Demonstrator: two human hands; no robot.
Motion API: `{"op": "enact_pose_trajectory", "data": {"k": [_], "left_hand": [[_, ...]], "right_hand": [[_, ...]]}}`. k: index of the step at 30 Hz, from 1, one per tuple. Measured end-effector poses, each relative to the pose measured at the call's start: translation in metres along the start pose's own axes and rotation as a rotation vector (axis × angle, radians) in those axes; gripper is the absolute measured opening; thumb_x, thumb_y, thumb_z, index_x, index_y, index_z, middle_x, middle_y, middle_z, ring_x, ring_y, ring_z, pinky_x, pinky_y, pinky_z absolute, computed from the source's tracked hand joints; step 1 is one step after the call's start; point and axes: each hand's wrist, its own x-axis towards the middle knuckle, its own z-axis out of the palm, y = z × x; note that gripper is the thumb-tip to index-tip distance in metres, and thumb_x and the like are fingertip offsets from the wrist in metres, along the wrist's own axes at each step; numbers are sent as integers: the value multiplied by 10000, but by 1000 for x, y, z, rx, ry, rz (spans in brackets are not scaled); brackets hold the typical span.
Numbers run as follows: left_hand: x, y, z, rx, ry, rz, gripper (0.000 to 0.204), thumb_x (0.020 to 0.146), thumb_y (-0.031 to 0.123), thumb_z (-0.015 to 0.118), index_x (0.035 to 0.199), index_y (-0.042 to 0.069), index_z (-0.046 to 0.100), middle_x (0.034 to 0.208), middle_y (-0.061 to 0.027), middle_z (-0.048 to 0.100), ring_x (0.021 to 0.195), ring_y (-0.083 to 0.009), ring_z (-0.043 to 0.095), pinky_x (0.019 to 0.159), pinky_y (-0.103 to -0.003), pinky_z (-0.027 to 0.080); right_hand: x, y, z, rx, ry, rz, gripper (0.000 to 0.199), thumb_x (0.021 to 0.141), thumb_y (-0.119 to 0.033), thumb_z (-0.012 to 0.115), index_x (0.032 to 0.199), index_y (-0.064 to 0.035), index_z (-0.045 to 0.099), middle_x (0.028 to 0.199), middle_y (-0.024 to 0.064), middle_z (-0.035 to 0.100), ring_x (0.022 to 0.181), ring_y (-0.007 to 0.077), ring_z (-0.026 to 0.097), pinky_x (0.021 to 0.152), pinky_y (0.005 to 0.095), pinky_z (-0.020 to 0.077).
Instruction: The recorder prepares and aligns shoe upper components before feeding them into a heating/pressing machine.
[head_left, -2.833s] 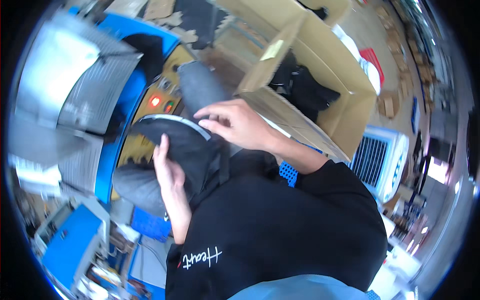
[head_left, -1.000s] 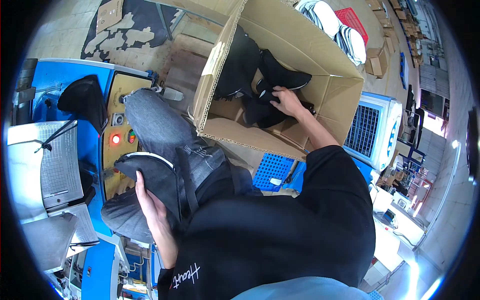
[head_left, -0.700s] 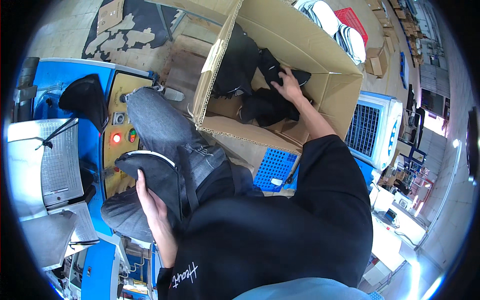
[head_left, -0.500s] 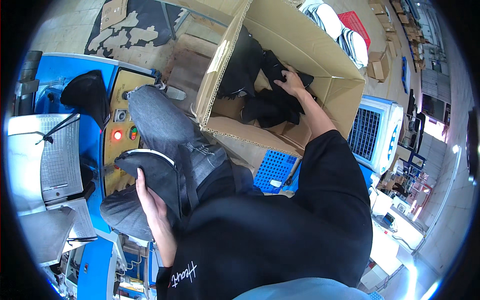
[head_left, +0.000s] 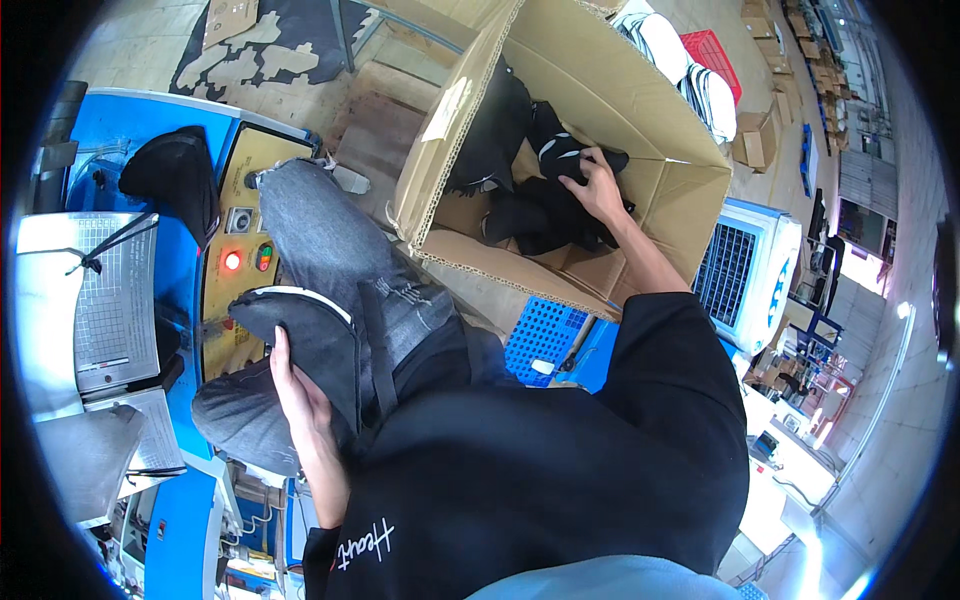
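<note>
Over my lap, my left hand holds a curved black fabric piece with a white edge, the thumb lying on top and the other fingers hidden beneath. My right hand reaches into a large open cardboard box. Its thumb and fingers close on a black fabric piece with white edging, one of several dark pieces heaped on the box floor. Another dark piece leans against the box's left wall.
At my left is a blue machine with a yellow control panel and a lit red button. A black shaped piece rests on it. Beyond the box lie white curved pieces and a red crate. A blue-and-white air cooler stands right.
My right hand has shifted slightly right in the box, and the piece at its fingers has turned up, baring white edging. My left hand keeps its hold on its fabric piece.
</note>
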Motion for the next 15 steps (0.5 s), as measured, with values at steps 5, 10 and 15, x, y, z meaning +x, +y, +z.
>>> {"op": "enact_pose_trajectory", "data": {"k": [5,10,15], "left_hand": [[0,-4,-9,-6,-7,22,451,915,306,604,1260,37,492,1261,-85,548,1148,-210,534,1018,-363,391],[-1,-6,-29,-156,-194,65,566,977,464,413,1346,35,441,1328,-95,513,1211,-229,497,1053,-369,352],[-17,20,13,-342,-56,38,752,863,714,374,1106,32,578,920,-134,653,793,-305,641,712,-401,530]], "right_hand": [[-5,-16,-21,210,227,30,304,750,-153,748,939,66,656,1063,146,548,860,284,607,724,353,490],[-6,-52,-63,431,465,33,219,762,-107,755,891,48,670,952,72,501,833,189,598,706,286,490],[-20,-149,-120,585,545,110,282,801,-138,735,1006,30,638,932,55,652,900,107,573,780,270,478]]}}
